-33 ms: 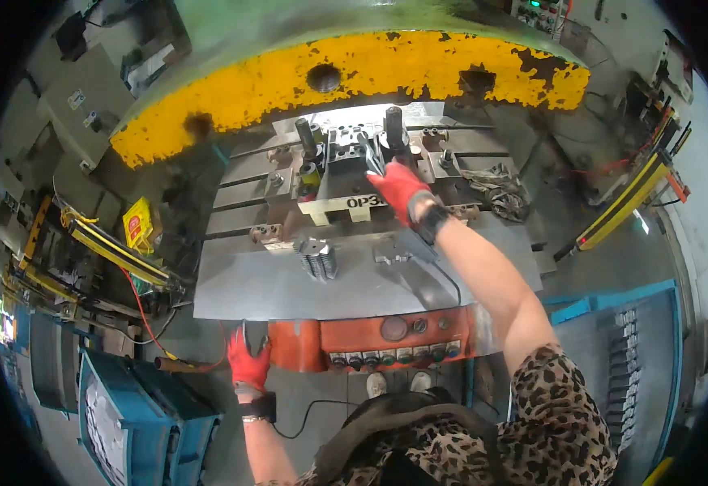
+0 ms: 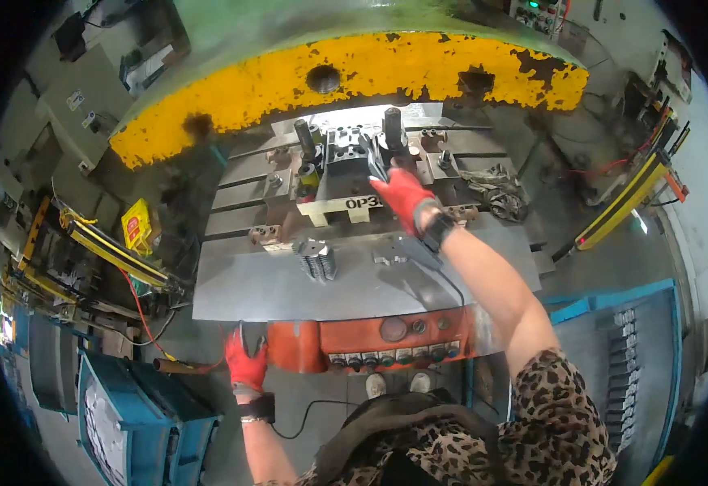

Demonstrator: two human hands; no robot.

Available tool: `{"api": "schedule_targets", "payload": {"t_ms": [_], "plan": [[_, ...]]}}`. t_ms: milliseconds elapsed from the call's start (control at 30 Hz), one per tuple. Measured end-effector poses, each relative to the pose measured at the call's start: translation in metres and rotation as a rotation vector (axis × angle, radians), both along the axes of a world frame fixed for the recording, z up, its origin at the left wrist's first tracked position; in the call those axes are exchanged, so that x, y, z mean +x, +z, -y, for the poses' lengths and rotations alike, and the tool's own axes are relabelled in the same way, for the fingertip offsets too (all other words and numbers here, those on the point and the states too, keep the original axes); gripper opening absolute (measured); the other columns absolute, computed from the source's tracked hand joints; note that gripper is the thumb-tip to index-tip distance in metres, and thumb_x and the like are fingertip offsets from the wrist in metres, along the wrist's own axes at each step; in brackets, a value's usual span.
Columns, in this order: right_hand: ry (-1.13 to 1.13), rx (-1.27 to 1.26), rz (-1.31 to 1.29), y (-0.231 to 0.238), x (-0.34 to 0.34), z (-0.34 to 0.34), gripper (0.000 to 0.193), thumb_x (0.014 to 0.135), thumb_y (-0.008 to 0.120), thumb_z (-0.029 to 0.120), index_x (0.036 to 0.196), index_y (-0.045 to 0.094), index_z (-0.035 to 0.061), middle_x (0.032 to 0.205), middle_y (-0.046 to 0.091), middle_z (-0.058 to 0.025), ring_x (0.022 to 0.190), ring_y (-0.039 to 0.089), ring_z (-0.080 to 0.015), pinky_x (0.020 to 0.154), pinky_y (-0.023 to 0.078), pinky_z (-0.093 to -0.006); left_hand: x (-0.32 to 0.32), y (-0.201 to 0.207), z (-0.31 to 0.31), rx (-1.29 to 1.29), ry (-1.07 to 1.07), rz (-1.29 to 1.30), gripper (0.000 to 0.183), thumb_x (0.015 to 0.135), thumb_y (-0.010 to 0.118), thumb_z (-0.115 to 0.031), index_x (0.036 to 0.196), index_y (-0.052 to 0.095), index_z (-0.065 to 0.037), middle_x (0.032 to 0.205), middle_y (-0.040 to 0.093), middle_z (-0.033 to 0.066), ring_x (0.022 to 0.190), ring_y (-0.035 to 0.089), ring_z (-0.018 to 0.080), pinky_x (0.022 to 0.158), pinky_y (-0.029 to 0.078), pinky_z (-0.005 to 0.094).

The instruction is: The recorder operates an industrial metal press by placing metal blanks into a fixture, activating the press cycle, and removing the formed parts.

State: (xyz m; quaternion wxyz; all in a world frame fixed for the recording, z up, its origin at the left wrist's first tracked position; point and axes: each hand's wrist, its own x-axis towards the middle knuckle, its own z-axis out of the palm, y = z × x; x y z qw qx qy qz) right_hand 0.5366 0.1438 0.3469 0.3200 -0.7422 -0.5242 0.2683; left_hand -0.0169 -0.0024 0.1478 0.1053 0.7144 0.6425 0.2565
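Here the right hand (image 2: 402, 197), in a red glove, reaches into the press die (image 2: 346, 158), its grip closed on a small dark metal part (image 2: 376, 159) held just above the die block between two upright guide posts. The part looks flat, thin and grey-black. The left hand (image 2: 246, 360), also red-gloved, hangs low beside the orange control panel (image 2: 370, 340); whether its grip is clenched I cannot tell. A ribbed metal piece (image 2: 316, 259) lies on the steel table (image 2: 248, 283).

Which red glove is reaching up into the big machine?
The right hand, stretched forward to the dark metal part in the press die. The left hand hangs low beside the orange control panel.
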Motion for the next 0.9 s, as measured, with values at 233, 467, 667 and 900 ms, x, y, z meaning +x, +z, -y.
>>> {"api": "schedule_targets", "payload": {"t_ms": [233, 467, 667, 900], "plan": [[-0.028, 0.224, -0.137, 0.005, 0.028, 0.059, 0.051, 0.105, 0.073, 0.047, 0.125, 0.073, 0.0004, 0.112, 0.079, -0.0235, 0.106, 0.075, -0.0396, 0.093, 0.057, -0.0493, 0.018, -0.007, -0.024, 0.008, 0.04, 0.434, 0.071, 0.098, 0.081, -0.016, 0.162, 0.054, -0.003, 0.158, 0.058, 0.0222, 0.148, 0.055, 0.0419, 0.125, 0.044, 0.0499], [0.066, 0.485, -0.636, 0.023, 0.028, 0.068, 0.033, 0.11, 0.075, 0.03, 0.131, 0.07, 0.0052, 0.101, 0.07, -0.0009, 0.086, 0.062, -0.0114, 0.073, 0.052, -0.0357, 0.036, -0.034, -0.029, 0.058, 0.064, 0.488, 0.062, 0.105, 0.072, -0.014, 0.162, 0.053, 0.0, 0.157, 0.059, 0.022, 0.148, 0.056, 0.0402, 0.123, 0.047, 0.0502], [-0.266, 0.257, -0.732, -0.08, 0.053, 0.303, 0.055, 0.101, 0.082, 0.024, 0.149, 0.063, 0.0037, 0.111, 0.075, -0.0018, 0.088, 0.067, -0.0098, 0.07, 0.055, -0.0304, -0.022, -0.119, 0.006, -0.272, 0.236, 0.77, 0.058, 0.109, 0.07, -0.019, 0.161, 0.054, 0.0, 0.152, 0.066, 0.0165, 0.142, 0.063, 0.0329, 0.116, 0.052, 0.0439], [-0.919, 0.091, -0.671, -0.25, 0.094, 0.537, 0.046, 0.101, 0.08, 0.024, 0.14, 0.067, 0.0034, 0.107, 0.077, -0.0072, 0.09, 0.073, -0.0223, 0.078, 0.059, -0.0395, 0.003, -0.17, 0.012, -0.73, 0.002, 1.058, 0.053, 0.114, 0.061, -0.023, 0.163, 0.053, -0.005, 0.159, 0.063, 0.009, 0.146, 0.059, 0.0242, 0.116, 0.049, 0.0379]]}}
